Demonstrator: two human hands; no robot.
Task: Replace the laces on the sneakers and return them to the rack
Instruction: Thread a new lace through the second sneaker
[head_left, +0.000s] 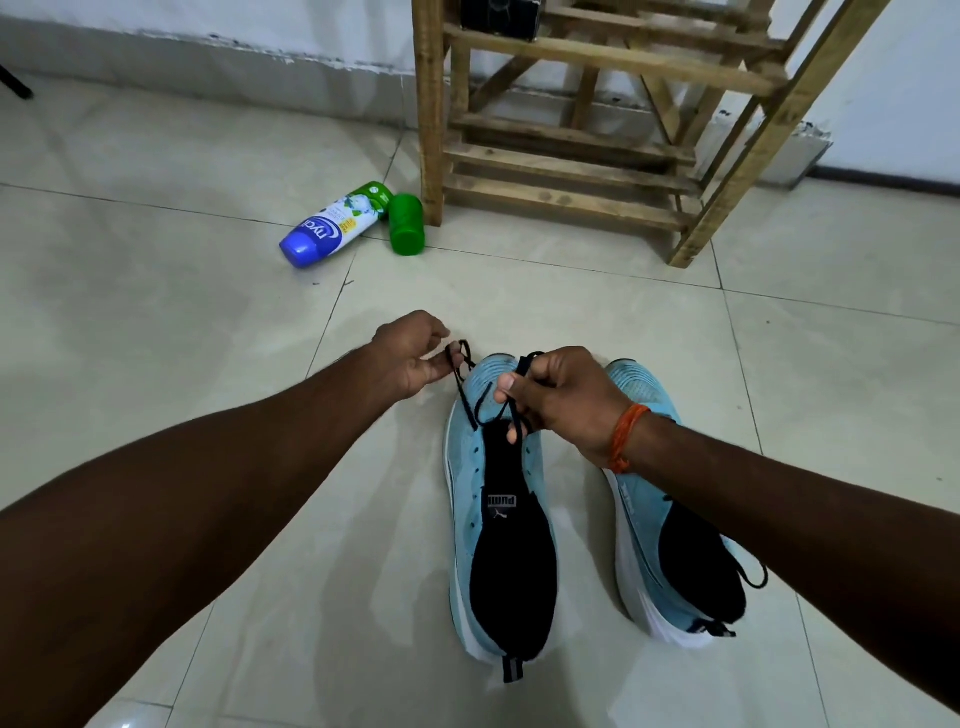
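The left forearm reaches in from the lower left corner of the view and stretches forward over the tiled floor (208, 322), wrist held straight. Farther off, towards the floor's far edge by the wall, a blue-and-white spray bottle (332, 226) lies on its side, with a green cap (406, 224) lying just beside its top end. The left hand (410, 353) hovers above the floor with its knuckles up and fingers curled under, and its grip is a pinch of thumb and fingertips on one end of the black lace (466, 400). From that pinch the lace runs down to the toe end of the first sneaker (462, 467), a pale blue shoe with a black tongue that stands on the floor in the middle of the view, toe pointing away from the person. Its upper eyelets show no lace. The right hand (566, 405) is held over the same toe, back of the hand up and wrist bent slightly inward, its grip clenched round the other strand of the lace. That strand loops out above the fist and passes down between the fingers to the shoe. An orange thread band (626, 436) circles the right wrist. The right forearm crosses over the second sneaker (636, 382), which stands just beside the first, and a black lace loop shows near its heel. Beyond both shoes, a wooden rack (571, 156) stands at the floor's far edge against the wall, a dark box (501, 18) on an upper shelf.
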